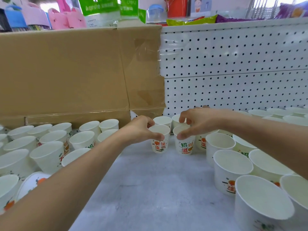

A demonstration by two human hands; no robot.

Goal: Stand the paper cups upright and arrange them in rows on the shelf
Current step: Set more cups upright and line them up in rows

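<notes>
Nearest us, upright white paper cups (264, 196) with red and green print crowd the right of the pale grey shelf (150, 189). A second cluster of cups (48, 155) stands at left.

Mid-shelf, we note both hands holding cups. The left hand (141, 130) pinches the rim of an upright red-lettered cup (159, 145) between thumb and fingers. The right hand (200, 122) pinches the rim of a green-lettered cup (185, 145) just beside it.

Two more plain-looking cups (162, 121) stand close behind that pair.

Farthest back are a brown cardboard box (66, 72) at left and a white perforated back panel (233, 64) at right.
</notes>
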